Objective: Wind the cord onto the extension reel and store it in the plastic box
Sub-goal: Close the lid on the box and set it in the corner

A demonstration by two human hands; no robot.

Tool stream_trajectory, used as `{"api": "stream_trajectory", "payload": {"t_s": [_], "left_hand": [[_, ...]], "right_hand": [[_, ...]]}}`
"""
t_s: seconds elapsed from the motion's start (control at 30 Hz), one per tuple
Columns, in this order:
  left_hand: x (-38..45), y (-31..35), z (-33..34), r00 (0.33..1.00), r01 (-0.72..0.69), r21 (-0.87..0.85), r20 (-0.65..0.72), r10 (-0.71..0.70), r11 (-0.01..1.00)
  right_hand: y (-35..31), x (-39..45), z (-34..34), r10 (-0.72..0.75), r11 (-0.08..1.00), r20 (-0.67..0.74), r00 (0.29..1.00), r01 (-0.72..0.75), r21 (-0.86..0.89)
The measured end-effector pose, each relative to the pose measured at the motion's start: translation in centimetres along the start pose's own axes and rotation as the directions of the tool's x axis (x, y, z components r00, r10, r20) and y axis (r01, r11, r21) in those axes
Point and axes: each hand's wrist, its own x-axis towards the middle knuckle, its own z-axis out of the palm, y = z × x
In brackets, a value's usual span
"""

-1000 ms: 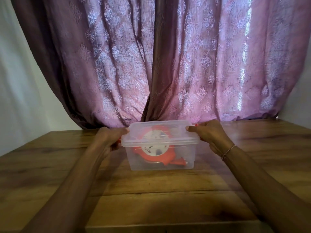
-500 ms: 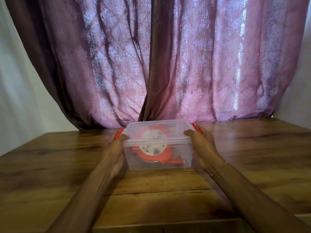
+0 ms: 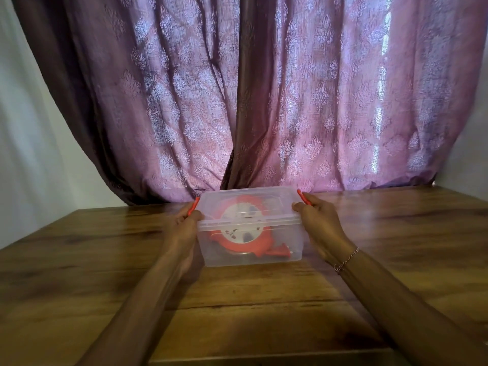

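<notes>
The plastic box [image 3: 250, 235] is clear with a cloudy tint, its lid [image 3: 247, 206] seated on top, and it stands on the wooden worktop [image 3: 264, 320] just in front of the purple curtain [image 3: 264, 101]. Through its walls the extension reel [image 3: 244, 233] shows as a red-orange round housing with a white disc at its centre, lying inside the box, with a red-orange plug end [image 3: 281, 253] near the box's front right corner. How the cord is wound on the reel cannot be made out through the plastic. 2 red-orange latches stand at the ends of the lid: the left latch [image 3: 193, 206] and the right latch [image 3: 301, 197]. The left hand [image 3: 184, 228] lies against the left end of the box, fingers curled over the left latch and thumb at the lid's edge; the right hand [image 3: 320, 225] mirrors it on the right end, fingers bent round the right latch. A thin bracelet [image 3: 346, 261] circles the right wrist. Compared with 0.5 s ago, both hands keep much the same hold at the box's ends and the box sits in the same spot before the curtain; 1 s ago the hands were higher, at the lid's corners.
</notes>
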Motion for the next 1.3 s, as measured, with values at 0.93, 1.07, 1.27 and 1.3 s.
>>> {"api": "stream_trajectory", "payload": {"t_s": [0.93, 1.07, 1.27, 1.3], "left_hand": [[-2.9, 4.2, -16.7, 0.780, -0.157, 0.469, -0.480, 0.400, 0.869], [-3.7, 5.6, -22.3, 0.689, -0.178, 0.627, -0.470, 0.551, 0.758], [-4.5, 6.5, -29.4, 0.602, -0.067, 0.737, -0.507, 0.616, 0.672], [-4.7, 6.5, -30.3, 0.590, -0.051, 0.756, -0.504, 0.631, 0.652]], "right_hand": [[2.5, -2.0, 23.6, 0.023, 0.999, 0.651, 0.759, -0.002, -0.033], [3.5, -4.5, 30.9, 0.023, 0.999, 0.710, 0.704, -0.047, 0.015], [4.3, -8.4, 40.3, -0.009, 0.996, 0.748, 0.664, 0.070, -0.050], [4.4, -8.7, 41.4, 0.016, 0.996, 0.752, 0.658, 0.053, -0.068]]}}
